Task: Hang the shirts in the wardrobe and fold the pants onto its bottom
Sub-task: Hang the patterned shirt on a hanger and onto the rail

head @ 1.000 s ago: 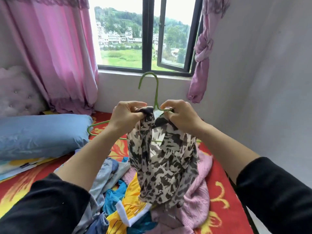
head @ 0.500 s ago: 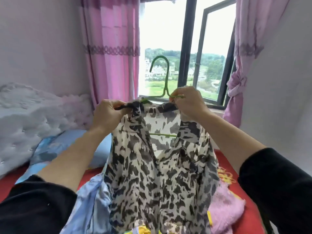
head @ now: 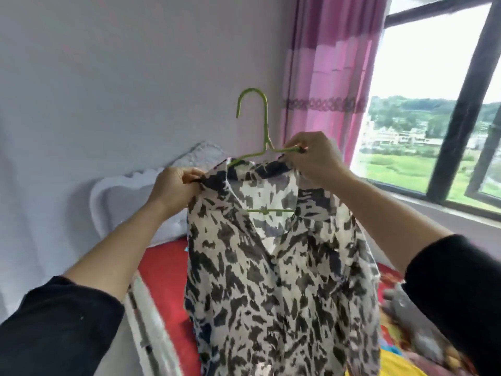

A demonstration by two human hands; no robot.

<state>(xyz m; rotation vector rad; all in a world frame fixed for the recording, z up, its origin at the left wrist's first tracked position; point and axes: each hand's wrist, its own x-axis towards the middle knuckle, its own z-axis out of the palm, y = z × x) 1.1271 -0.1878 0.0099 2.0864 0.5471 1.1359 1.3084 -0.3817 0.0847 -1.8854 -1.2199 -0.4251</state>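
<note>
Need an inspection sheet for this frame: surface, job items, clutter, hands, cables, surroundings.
Surface: bed with red sheet.
Job's things: patterned shirt held up over the bed; green hanger is inside its neck, lower bar showing through the opening, hook upright.
Clutter: blurred heap of clothes at lower right.
Hands: left hand pinches the shirt's shoulder; right hand grips the hanger's arm and the collar.
Cables: nothing seen.
Surroundings: white headboard, pink curtain, window; wardrobe not in view.
</note>
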